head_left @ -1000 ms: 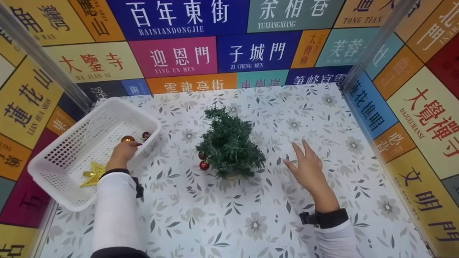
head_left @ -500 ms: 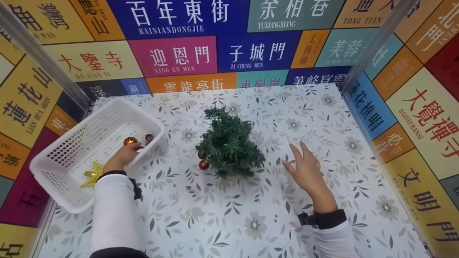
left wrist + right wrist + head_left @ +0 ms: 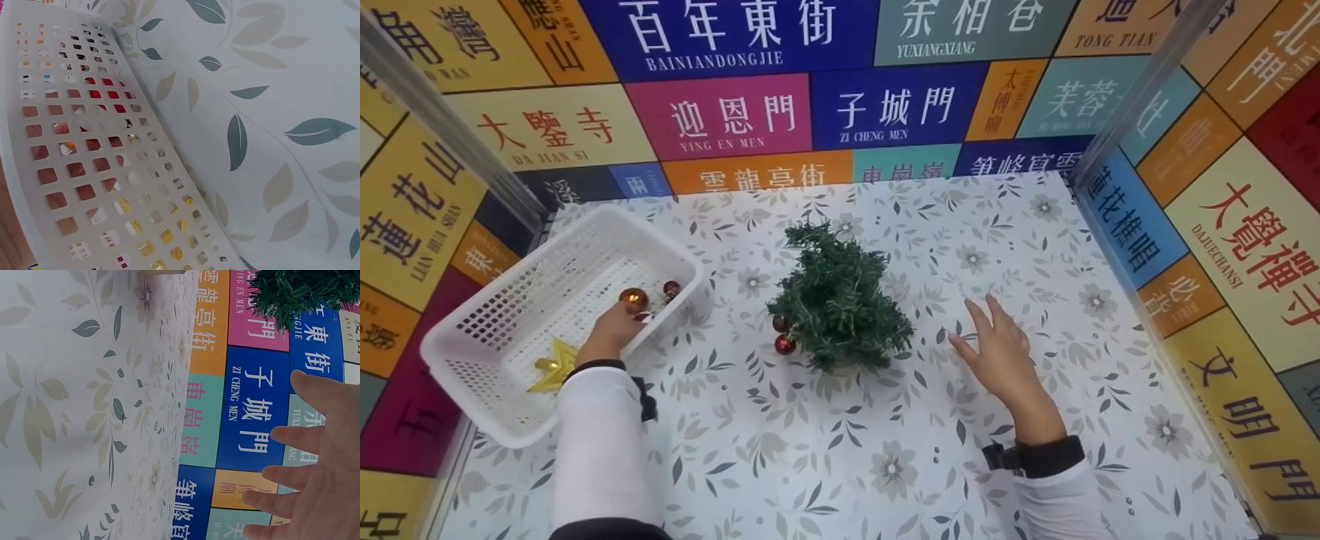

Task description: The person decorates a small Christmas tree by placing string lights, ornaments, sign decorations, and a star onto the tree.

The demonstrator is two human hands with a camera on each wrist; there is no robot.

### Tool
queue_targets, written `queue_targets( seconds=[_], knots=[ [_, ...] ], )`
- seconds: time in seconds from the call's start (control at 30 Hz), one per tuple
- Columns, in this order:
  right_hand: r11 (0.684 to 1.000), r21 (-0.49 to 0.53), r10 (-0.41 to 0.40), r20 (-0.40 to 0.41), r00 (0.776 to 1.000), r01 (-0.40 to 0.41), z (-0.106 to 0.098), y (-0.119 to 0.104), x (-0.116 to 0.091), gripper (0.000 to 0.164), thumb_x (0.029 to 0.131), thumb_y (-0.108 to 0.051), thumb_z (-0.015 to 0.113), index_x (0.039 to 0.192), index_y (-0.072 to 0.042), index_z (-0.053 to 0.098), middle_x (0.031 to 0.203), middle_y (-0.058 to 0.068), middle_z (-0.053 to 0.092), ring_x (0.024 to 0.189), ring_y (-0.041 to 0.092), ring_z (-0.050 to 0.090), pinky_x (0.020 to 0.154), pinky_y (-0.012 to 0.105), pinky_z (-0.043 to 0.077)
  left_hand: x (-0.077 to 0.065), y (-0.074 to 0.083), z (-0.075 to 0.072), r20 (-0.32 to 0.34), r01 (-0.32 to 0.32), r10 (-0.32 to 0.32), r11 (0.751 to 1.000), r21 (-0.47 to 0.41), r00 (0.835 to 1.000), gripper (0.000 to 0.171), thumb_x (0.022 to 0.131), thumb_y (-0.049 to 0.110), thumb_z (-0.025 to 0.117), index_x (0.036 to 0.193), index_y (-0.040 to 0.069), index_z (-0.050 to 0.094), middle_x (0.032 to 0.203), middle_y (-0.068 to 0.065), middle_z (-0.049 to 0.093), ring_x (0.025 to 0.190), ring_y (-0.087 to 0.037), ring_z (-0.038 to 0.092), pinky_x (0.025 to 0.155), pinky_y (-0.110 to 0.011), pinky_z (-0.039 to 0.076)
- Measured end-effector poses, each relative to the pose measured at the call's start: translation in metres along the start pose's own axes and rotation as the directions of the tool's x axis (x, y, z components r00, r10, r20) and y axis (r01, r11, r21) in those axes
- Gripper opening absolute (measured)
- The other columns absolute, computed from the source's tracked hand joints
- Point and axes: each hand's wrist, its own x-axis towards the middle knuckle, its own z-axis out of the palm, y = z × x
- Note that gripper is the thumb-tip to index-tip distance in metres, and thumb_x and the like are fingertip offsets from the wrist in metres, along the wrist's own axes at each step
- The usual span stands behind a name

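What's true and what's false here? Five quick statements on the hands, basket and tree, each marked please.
1. The left hand is inside the white basket. True.
2. The right hand is gripping the tree. False: it is apart from the tree, fingers spread, holding nothing.
3. A gold star lies in the white basket. True.
4. In the head view, the white basket stands right of the tree. False: it stands left of it.
5. In the head view, a red bauble shows at the tree's left side. True.

Wall panels (image 3: 720, 116) read "BAINIANDONGJIE", "YUXIANGXIANG", "YING EN MEN" and "ZI CHENG MEN".
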Motion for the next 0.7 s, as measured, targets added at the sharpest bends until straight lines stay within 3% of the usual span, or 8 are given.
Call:
queue_targets(
  seconds=[0.17, 0.3, 0.37, 0.5, 0.7],
  knots=[
    [1.0, -0.006, -0.011, -0.002, 1.0, 0.011, 0.0, 0.0, 0.0, 0.063, 0.097, -0.03, 0.058, 0.147, -0.001, 0.034, 0.154, 0.029, 0.021, 0.138, 0.051, 0.025, 0.108, 0.069, 0.02, -0.004, 0.002, -0.002, -0.041, 0.021, -0.02, 0.999, 0.03, 0.999, 0.062, 0.097, 0.027, 0.05, 0.14, -0.014, 0.033, 0.141, -0.037, 0.037, 0.132, -0.049, 0.036, 0.111, -0.055, 0.031],
    [1.0, -0.006, -0.01, 0.001, 1.0, 0.01, 0.0, 0.0, 0.0, 0.063, 0.097, -0.03, 0.058, 0.148, -0.002, 0.033, 0.154, 0.029, 0.021, 0.138, 0.051, 0.024, 0.109, 0.069, 0.02, -0.007, 0.006, -0.006, -0.054, 0.037, -0.037, 0.999, -0.012, 0.998, 0.067, 0.097, 0.029, 0.051, 0.145, -0.012, 0.028, 0.143, -0.036, 0.036, 0.134, -0.049, 0.034, 0.112, -0.055, 0.03],
    [1.0, -0.007, -0.01, 0.001, 1.0, 0.01, -0.001, -0.001, 0.0, 0.063, 0.097, -0.03, 0.058, 0.148, -0.002, 0.033, 0.154, 0.028, 0.021, 0.138, 0.051, 0.023, 0.109, 0.069, 0.019, -0.007, 0.008, -0.01, -0.092, 0.022, -0.023, 1.0, -0.018, 0.996, 0.066, 0.097, 0.03, 0.052, 0.145, -0.01, 0.03, 0.142, -0.036, 0.037, 0.133, -0.048, 0.035, 0.112, -0.055, 0.031],
    [1.0, -0.006, -0.012, -0.002, 1.0, 0.012, -0.002, -0.001, 0.0, 0.063, 0.097, -0.029, 0.058, 0.148, -0.002, 0.033, 0.154, 0.029, 0.021, 0.138, 0.051, 0.024, 0.109, 0.069, 0.019, -0.012, 0.015, -0.017, -0.198, -0.03, 0.026, 0.999, -0.017, 0.98, 0.065, 0.096, 0.029, 0.054, 0.143, -0.011, 0.033, 0.137, -0.038, 0.041, 0.128, -0.049, 0.04, 0.108, -0.054, 0.036],
    [1.0, 0.022, -0.007, -0.006, 1.0, 0.007, -0.003, -0.002, -0.001, 0.062, 0.097, -0.028, 0.058, 0.148, -0.002, 0.034, 0.154, 0.028, 0.022, 0.139, 0.05, 0.023, 0.11, 0.068, 0.018, -0.027, 0.033, -0.024, -0.305, -0.092, 0.041, 0.984, -0.155, 0.951, 0.065, 0.096, 0.028, 0.057, 0.145, -0.006, 0.032, 0.141, -0.034, 0.04, 0.129, -0.045, 0.044, 0.106, -0.051, 0.042]
  ],
)
